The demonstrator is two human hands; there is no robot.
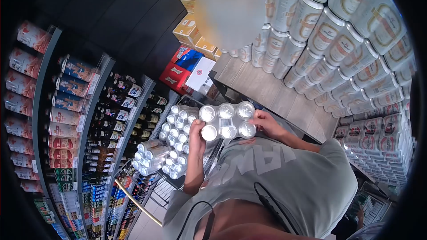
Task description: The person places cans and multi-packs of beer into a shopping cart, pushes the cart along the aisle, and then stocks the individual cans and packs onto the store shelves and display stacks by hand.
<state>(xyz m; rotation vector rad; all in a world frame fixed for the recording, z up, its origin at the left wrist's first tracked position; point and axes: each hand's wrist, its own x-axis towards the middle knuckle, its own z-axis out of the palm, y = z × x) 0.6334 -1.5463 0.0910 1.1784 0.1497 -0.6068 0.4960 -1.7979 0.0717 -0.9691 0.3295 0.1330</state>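
Observation:
Between my hands is a shrink-wrapped pack of cans [220, 134], its silver lids facing the camera and a barcode label in the middle. My left hand [197, 130] grips its left end, with the thumb near the lids. At the opposite end, my right hand [263, 122] is closed on the pack's right side. The pack is held in front of my chest, above the edge of a shopping cart [155, 191]. Several similar can packs [178, 129] lie in the cart, left of my left hand. Another can pack [151, 155] sits at the cart's left side.
Stacked cans [307, 22] rise behind a wooden-topped platform [278, 89] on the right. More wrapped can packs [373, 133] stand at far right. Shelves of bottles and cans [66, 115] line the left. Boxes [200, 76] are piled at the back. Another person's arm [360, 215] shows at lower right.

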